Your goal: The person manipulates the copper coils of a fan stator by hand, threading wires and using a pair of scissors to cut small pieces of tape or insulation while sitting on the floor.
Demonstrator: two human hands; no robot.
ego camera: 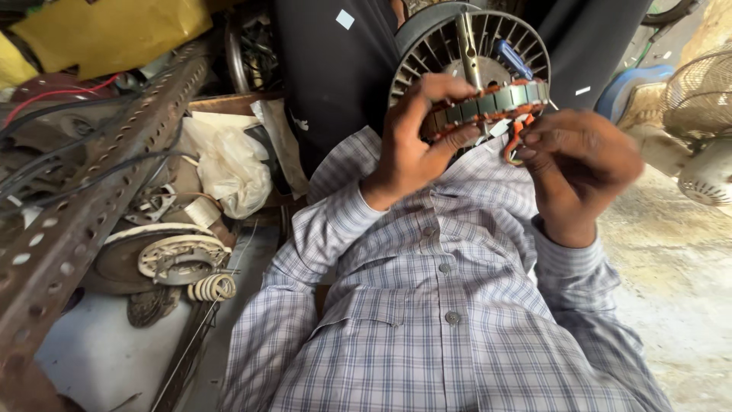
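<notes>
- Plaid shirt point(435, 320): grey-blue checked, buttoned; it fills the near foreground, and both sleeves run up toward the hands.
- Left hand point(412, 145): fingers curled and pressed around the left rim of the motor stator point(488, 103), thumb below the rim, fingertips over its top edge.
- Right hand point(579, 164): fingers drawn together, pinching the orange lead wires point(517, 141) that hang from the lower right edge of the stator.
- Motor stator: a ring of grey laminations with copper-orange windings, held up in front of the chest between the two hands.
- Slotted metal housing point(450, 38): a round ribbed casing directly behind the stator, with a brass-coloured shaft point(468, 38) standing upright at its centre.
- Perforated angle iron point(99, 191): a rusty bar running diagonally at the left, with black cables lying across it.
- Second stator point(183, 255): lying below that bar, beside a small wire coil point(213, 287).
- Fan guard point(701, 91): a wire cage at the far right edge.
</notes>
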